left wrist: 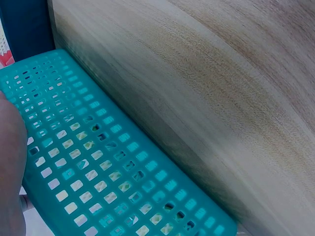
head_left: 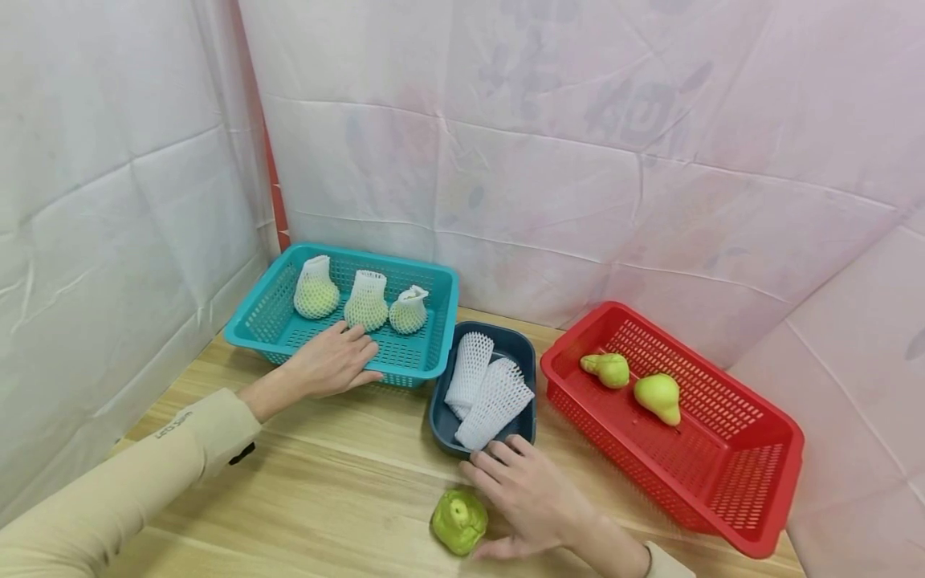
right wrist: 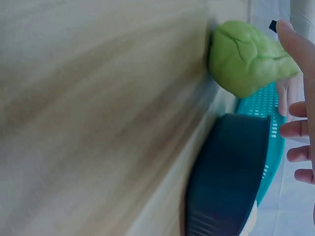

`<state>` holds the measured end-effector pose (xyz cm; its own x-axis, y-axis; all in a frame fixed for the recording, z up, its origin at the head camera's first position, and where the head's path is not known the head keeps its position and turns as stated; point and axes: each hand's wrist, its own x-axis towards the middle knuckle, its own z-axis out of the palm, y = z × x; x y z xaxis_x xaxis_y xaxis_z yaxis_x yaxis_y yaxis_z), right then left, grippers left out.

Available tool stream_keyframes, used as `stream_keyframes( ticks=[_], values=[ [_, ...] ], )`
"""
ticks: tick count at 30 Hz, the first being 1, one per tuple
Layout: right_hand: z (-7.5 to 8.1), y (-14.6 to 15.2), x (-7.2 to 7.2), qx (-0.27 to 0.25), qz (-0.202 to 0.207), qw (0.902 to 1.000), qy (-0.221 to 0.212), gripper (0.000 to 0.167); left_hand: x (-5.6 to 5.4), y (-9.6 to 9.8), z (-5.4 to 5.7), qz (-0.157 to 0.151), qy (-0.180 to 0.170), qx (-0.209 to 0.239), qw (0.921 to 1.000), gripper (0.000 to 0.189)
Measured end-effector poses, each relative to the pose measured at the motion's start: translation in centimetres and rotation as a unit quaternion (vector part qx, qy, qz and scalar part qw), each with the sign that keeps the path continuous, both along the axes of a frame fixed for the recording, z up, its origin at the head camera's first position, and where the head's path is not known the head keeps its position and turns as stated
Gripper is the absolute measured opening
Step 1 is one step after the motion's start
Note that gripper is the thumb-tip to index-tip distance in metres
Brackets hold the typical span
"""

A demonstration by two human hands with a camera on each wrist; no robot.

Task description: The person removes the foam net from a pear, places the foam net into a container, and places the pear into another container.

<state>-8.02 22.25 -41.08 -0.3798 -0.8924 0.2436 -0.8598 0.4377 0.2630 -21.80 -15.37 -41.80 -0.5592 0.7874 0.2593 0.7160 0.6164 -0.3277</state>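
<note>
My left hand (head_left: pixel 328 361) holds the near rim of a teal basket (head_left: pixel 249 341), fingers over the rim and thumb along the outside wall. Inside stand several pears (head_left: pixel 366 303) in white foam net sleeves. Beside a green pear-shaped fruit with creased skin (head_left: pixel 459 522), my right hand (head_left: pixel 531 494) is spread with loosely bent fingers, apart from the fruit. The fruit stands on the table, narrow end up; its creases show in the right wrist view (right wrist: pixel 241 56). Beyond the right fingertips, a dark blue tray (head_left: pixel 530 361) contains white foam net sleeves (head_left: pixel 495 405).
On the right a red basket (head_left: pixel 788 466) carries two bare green pears (head_left: pixel 658 396). The baskets and tray stand on a wood-grain table (head_left: pixel 325 490). White cloth walls (head_left: pixel 527 193) rise behind and at both sides.
</note>
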Motion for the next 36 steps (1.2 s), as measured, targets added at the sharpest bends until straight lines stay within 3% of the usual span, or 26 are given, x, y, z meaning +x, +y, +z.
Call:
stream_keyframes(
  ticks=[36],
  values=[
    [-3.1, -1.3, 1.3, 0.013, 0.016, 0.9998, 0.001, 0.083, 0.1, 0.0, 0.2, 0.0, -0.012, 0.003, 0.9999, 0.046]
  ],
)
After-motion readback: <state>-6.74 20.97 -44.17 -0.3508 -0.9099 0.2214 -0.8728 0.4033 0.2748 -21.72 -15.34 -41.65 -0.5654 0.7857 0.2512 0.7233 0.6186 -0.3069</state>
